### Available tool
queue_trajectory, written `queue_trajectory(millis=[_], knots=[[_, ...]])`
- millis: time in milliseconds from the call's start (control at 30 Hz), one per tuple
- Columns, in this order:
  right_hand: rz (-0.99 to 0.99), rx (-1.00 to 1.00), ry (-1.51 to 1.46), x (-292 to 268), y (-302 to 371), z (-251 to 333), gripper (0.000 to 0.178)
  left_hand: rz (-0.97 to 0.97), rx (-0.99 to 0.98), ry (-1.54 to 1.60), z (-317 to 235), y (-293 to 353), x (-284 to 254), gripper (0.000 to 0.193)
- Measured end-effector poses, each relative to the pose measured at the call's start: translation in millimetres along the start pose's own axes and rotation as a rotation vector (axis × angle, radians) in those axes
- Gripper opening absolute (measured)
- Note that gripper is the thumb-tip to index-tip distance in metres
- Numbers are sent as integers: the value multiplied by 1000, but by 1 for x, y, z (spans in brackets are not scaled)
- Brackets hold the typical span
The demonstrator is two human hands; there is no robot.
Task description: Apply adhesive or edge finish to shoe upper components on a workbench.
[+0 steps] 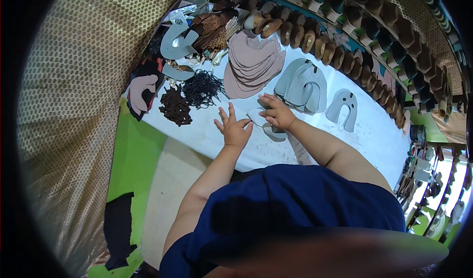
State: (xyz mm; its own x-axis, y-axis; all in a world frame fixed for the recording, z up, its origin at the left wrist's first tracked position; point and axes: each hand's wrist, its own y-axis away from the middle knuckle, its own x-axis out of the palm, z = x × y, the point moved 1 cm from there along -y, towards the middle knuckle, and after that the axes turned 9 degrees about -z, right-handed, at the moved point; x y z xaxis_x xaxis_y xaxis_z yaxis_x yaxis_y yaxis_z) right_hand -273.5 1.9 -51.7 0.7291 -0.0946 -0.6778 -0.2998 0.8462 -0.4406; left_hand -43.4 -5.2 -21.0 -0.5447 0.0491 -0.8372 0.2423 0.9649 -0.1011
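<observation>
My left hand is over the white tabletop, thumb and index finger meeting in a pinch while the other fingers spread upward. Whatever sits in that pinch is too small to make out. My right hand rests with stretched fingers on a grey, curved shoe-upper piece, partly hidden under it. The pale end of this piece reaches toward the left fingertips. Just beyond my right hand is a stack of grey U-shaped uppers. To its left, a fanned pile of pinkish-beige cut pieces lies flat.
Black laces or cords and dark brown strips are heaped at the left. A lone grey upper lies at the right. Rows of shoe lasts line the table's far side, with shelves of shoes above. Patterned fabric hangs at left.
</observation>
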Motion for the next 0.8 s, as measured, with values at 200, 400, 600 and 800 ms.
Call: queue_trajectory(millis=[200,400,600,800], knots=[[38,35,0,2,-1,-1,43,-29,-139,37,-2,-2,13,11],[35,-4,63,4,3,-3,35,-4,-132,36,-4,-1,13,11],[-11,-39,86,3,0,0,27,-50,-125,61,4,8,15,12],[-11,-75,120,5,2,-3,26,-114,-80,76,12,14,17,12]])
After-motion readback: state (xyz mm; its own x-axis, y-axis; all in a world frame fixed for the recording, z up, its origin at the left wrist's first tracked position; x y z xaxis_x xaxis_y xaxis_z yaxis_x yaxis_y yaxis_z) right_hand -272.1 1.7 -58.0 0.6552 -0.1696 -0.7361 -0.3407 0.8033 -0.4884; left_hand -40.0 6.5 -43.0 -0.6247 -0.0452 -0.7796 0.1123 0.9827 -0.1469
